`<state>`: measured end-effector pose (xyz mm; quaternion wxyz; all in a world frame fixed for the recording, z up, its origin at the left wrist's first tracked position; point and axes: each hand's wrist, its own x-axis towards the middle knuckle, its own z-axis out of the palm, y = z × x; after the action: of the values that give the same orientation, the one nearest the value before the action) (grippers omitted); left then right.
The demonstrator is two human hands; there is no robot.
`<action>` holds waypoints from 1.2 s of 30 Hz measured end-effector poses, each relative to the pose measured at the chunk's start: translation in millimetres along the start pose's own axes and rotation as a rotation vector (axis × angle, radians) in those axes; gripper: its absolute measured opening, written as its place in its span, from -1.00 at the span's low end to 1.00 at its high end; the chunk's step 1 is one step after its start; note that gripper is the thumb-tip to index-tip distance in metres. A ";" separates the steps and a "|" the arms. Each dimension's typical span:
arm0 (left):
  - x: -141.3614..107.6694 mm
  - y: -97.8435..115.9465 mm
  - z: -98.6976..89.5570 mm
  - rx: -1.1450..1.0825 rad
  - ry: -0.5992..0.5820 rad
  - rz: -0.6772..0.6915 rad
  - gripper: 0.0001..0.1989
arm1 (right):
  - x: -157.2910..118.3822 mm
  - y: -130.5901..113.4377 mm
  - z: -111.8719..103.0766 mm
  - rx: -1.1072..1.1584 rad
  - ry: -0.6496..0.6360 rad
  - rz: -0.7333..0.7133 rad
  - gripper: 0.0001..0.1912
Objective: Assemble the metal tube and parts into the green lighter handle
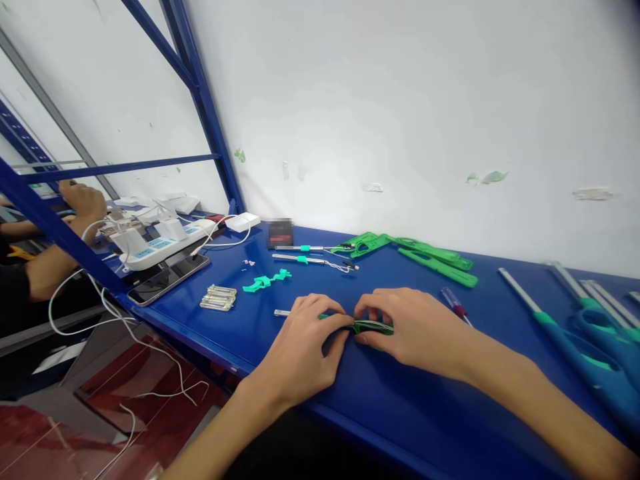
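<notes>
My left hand (313, 347) and my right hand (400, 327) meet just above the blue table, fingers closed on a narrow green plastic shell (373, 326). Pale wires run along inside the shell. A silver rod (281, 313) sticks out to the left from behind my left hand; its join with the shell is hidden. Behind my hands lie two silver rods (285, 258) with teal collars and wires. Green plastic shells (440, 260) rest farther back. A screwdriver (453, 301) with a purple handle lies beyond my right forearm.
Blue-handled parts with silver rods (575, 347) lie at the right. Teal plastic pieces (265, 281), clear pieces (219, 298), a phone (170, 279) and a power strip (165, 248) are at the left. A blue metal frame (200, 100) stands there, with another person's hand (85, 200) beyond it.
</notes>
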<state>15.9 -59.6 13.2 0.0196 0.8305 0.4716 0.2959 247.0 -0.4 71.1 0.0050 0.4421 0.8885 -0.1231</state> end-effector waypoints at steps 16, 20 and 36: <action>0.8 3.6 -3.7 0.067 -0.023 0.058 -0.84 | 1.8 2.5 0.4 0.118 0.019 -0.025 -0.71; 0.4 0.8 -1.4 0.051 0.008 0.064 -0.83 | 1.3 13.8 -9.6 0.251 -0.013 -0.016 -0.69; -1.4 -4.9 7.2 -0.006 0.066 0.094 -0.83 | -6.5 51.0 -25.5 0.236 -0.219 0.027 -0.57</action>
<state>15.3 -56.3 5.1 -0.0076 0.8414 0.4315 0.3253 293.7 29.7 85.7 0.0513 0.4355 0.8560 -0.2740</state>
